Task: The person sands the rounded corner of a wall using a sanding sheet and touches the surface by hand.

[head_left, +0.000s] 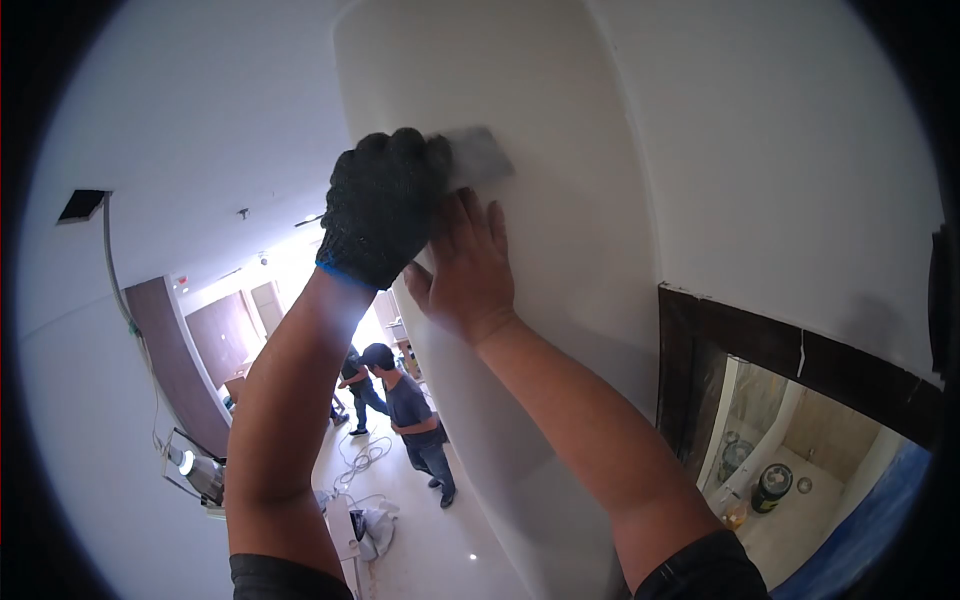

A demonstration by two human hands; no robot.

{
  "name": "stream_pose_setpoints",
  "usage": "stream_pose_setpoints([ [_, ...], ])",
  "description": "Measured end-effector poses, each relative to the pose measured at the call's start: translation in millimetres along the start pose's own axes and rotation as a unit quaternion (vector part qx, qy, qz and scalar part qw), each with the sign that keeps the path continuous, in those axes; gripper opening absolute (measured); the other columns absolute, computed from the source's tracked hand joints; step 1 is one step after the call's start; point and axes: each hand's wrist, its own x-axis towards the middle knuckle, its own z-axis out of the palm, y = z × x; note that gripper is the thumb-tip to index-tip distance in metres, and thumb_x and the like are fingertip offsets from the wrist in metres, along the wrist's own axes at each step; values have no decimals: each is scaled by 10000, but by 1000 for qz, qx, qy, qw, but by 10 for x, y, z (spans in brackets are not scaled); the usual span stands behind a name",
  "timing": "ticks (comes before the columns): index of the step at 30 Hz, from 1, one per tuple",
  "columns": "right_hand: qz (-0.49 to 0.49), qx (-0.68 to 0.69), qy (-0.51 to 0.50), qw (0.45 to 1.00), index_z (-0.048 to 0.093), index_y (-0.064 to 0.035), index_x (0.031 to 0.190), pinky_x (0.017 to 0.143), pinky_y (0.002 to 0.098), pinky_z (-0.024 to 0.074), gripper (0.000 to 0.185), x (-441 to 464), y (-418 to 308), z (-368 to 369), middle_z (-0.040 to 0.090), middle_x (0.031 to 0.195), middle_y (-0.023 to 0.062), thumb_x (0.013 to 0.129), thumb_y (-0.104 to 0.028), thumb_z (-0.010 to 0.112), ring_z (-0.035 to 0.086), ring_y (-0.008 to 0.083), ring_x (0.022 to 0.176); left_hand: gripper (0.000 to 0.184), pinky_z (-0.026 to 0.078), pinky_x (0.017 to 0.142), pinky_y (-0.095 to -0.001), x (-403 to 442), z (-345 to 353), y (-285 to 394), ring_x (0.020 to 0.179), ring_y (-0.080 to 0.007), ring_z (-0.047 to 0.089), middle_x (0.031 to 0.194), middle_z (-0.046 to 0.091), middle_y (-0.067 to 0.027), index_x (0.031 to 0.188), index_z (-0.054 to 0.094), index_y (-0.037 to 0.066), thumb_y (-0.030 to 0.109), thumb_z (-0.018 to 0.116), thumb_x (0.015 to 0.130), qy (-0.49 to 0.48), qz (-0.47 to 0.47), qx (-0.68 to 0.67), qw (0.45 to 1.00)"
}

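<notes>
Head view: The hands are up high, at a pale wall (570,110).
Left hand (385,205): It wears a dark glove. The fingers are curled tight around a flat tool (482,152). The glove hides any handle.
Right hand (472,280): It is bare and open, laid against the wall, and grips nothing. Its fingertips are just under the flat tool; I can't tell if they touch it.
Flat tool: It is gray and blurry, up by the wall, to the right of the glove.
Work now: It looks like rubbing or scraping the wall. Moving the tool well calls for a flat edge and a steady push.
Down below: Two people, one nearer (408,405) and one farther (361,390), stand near loose cords (365,455). A lamp (200,474) shines at the left.
Right side: A dark frame (800,345) goes around an opening, with a jar (771,488) showing in it.
</notes>
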Motion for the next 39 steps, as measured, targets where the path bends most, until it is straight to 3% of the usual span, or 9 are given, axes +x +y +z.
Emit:
stream_pose_setpoints([
  [4,-4,1,3,1000,455,-2,1532,1267,646,198,809,-1,13,2,456,1544,261,880,-395,728,379,455,1505,281,589,724,-470,-37,79,-58,905,-348,705,994,688,-144,1110,720,60,155,696,847,59,50,-41,996],
  [13,4,0,-2,1000,451,-1,1532,1268,647,196,839,7,3,-10,453,1561,243,855,-394,752,360,440,1524,386,565,849,-485,-56,75,-51,1009,-364,677,1118,700,-117,1246,700,106,105,680,860,-10,7,-31,999],
  [18,44,-3,-44,998,403,0,1568,1265,664,180,918,77,-33,-100,409,1603,234,840,-419,774,302,422,1559,344,574,893,-462,-101,112,-61,1051,-347,688,1130,719,-111,1212,726,105,89,674,873,72,-7,-43,996],
  [28,48,-134,-39,989,252,-18,1676,1271,698,44,1132,536,547,6,163,1771,193,921,-825,501,147,381,1636,308,597,878,-427,-1157,-86,-108,1000,-334,727,1113,737,-136,1215,747,123,12,668,940,160,-238,-176,942],
  [29,23,-148,-12,989,264,-17,1673,1273,692,68,1139,541,709,75,192,1766,190,920,-838,502,165,374,1634,307,582,925,-413,-1478,0,-16,1072,-315,709,1141,721,-153,1264,712,80,20,670,966,175,-269,-337,885],
  [30,27,-153,4,988,285,-15,1665,1269,692,99,1130,530,803,50,239,1751,190,921,-835,508,193,369,1627,328,550,997,-391,-1834,-65,35,1155,-286,689,1213,708,-154,1303,667,20,6,656,976,122,-159,-240,950],
  [34,-20,-183,67,981,376,-53,1636,1212,702,257,1029,787,1170,42,382,1695,175,944,-797,541,326,353,1577,351,539,1015,-383,-3086,-315,1077,1171,-281,685,1279,701,-136,1270,689,12,-30,734,924,33,-277,-490,826],
  [35,-57,-164,89,981,388,-152,1649,1201,699,275,926,882,1438,113,393,1695,144,976,-777,507,338,342,1573,357,540,1021,-379,-3443,-253,1397,1161,-292,686,1268,693,-135,1274,690,9,-34,747,925,-16,-322,-628,708],
  [39,-157,-143,40,976,387,-259,1655,1207,701,265,819,1415,2348,358,389,1703,100,1010,-759,452,333,328,1575,204,573,805,-391,-4459,-442,2398,905,-277,693,989,713,-116,1154,741,45,99,782,962,-156,-433,-632,624],
])
